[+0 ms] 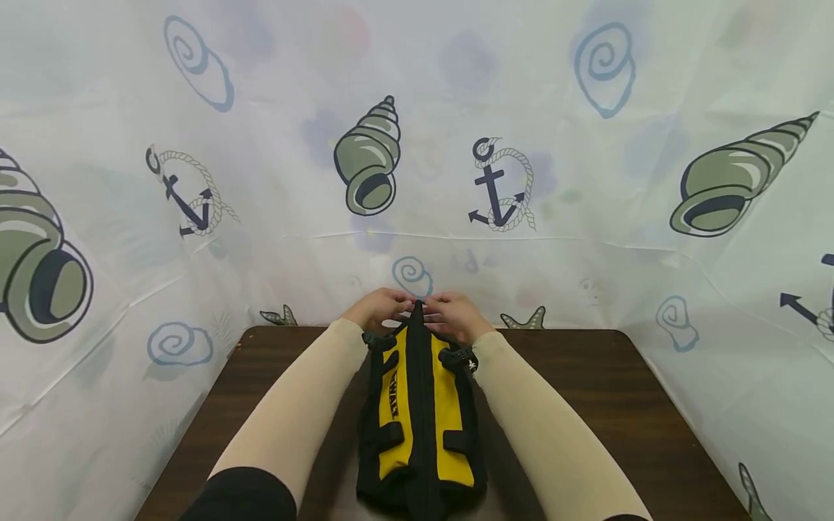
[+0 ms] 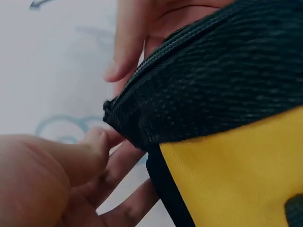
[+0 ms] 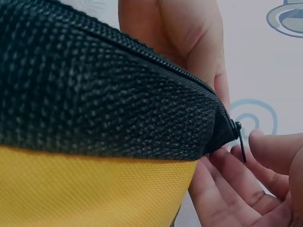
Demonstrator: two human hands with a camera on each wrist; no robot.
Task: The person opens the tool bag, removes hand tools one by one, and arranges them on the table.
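"Where does my head view look from?"
"Above the near side, forward and slightly down, well back; I get the bag (image 1: 423,405) low centre, the patterned cloth (image 1: 430,58) across the top."
"My wrist views?"
"Close in, from opposite sides. The bag fills the left wrist's right side, the right wrist's left. They share its zipped end (image 2: 142,104), left hand (image 2: 47,179) and right hand (image 3: 274,189)."

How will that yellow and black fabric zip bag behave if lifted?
The bag will probably flex, since its fabric creases at the zip end. It seems unlikely to roll on the dark brown wood-grain table, as its sides appear to slope outward. Its coarse black weave suggests decent grip.
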